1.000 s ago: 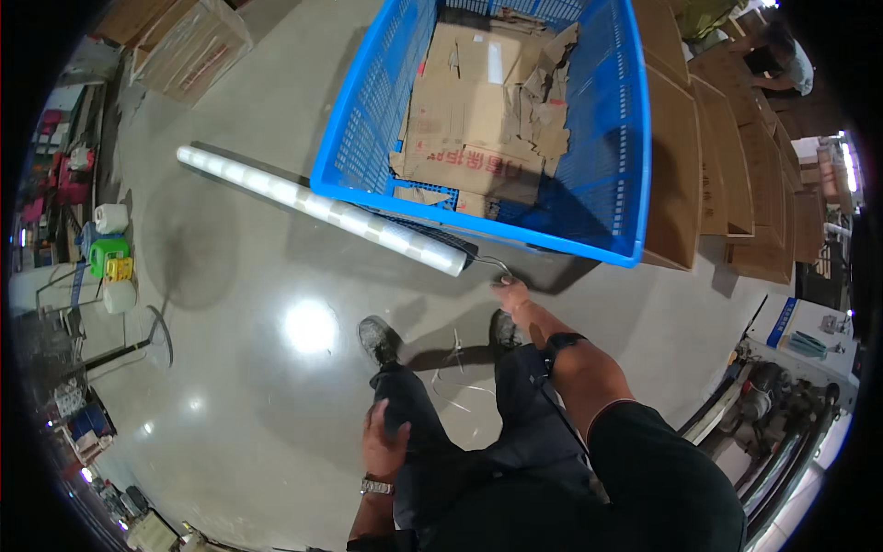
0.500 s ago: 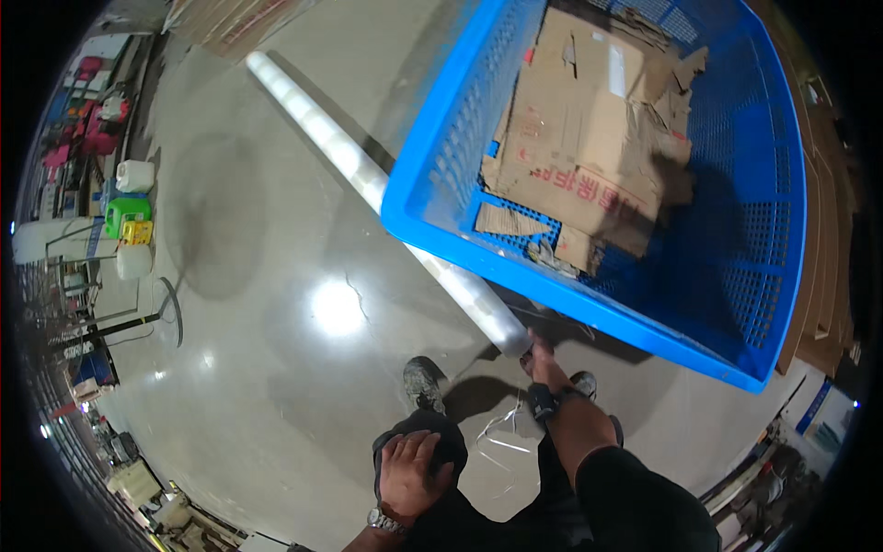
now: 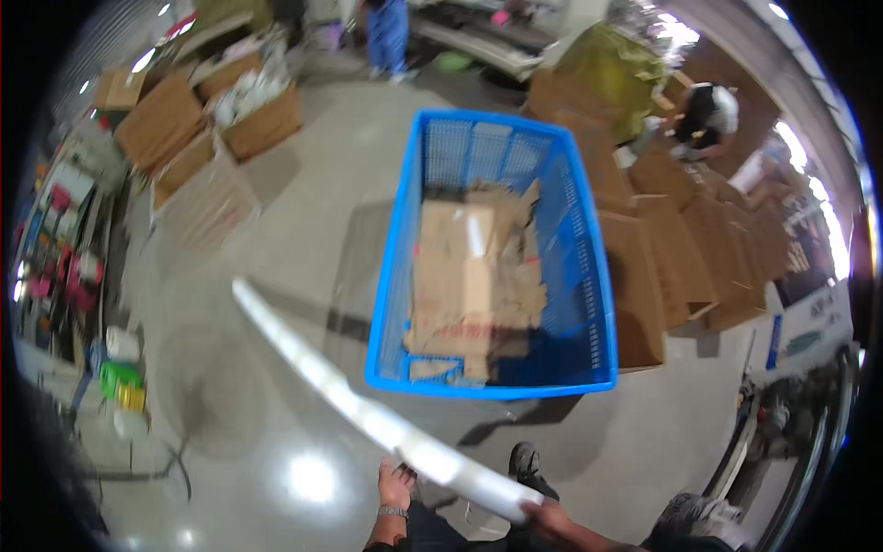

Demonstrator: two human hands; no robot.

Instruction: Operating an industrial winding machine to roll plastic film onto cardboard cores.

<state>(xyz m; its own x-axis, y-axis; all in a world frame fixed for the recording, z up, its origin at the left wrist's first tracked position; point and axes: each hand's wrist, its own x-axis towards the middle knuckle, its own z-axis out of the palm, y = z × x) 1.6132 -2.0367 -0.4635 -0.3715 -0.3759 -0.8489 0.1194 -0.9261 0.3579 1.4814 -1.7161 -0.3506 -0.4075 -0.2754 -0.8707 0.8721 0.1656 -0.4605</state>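
Long white tube point(image 3: 368, 414), blurred by motion, slants across the lower middle of the view, its far end up and to the left over bare floor point(image 3: 276, 230) and its near end low by the person's legs. Right hand point(image 3: 544, 515) has its grip clenched around that near end. Left hand point(image 3: 395, 483) sits just under the tube's lower stretch, touching or nearly touching it; whether its grip is closed on the tube cannot be told from the blur.

Just beyond the tube stands a blue mesh crate point(image 3: 570, 304), its near rim close to the tube's middle but apart from it. Flattened cardboard point(image 3: 474, 285) lies inside the crate.

Right of the crate, a row of brown cardboard boxes point(image 3: 681, 248) runs close along its side, leaving little gap there. More open boxes point(image 3: 212, 120) stand at the upper left, with a broad stretch of glossy floor between them and the crate. Cluttered shelving point(image 3: 64, 258) lines the left edge, with small white and green containers point(image 3: 120, 377) on the floor beside it. Another person point(image 3: 708, 115) crouches among the far boxes at the upper right.
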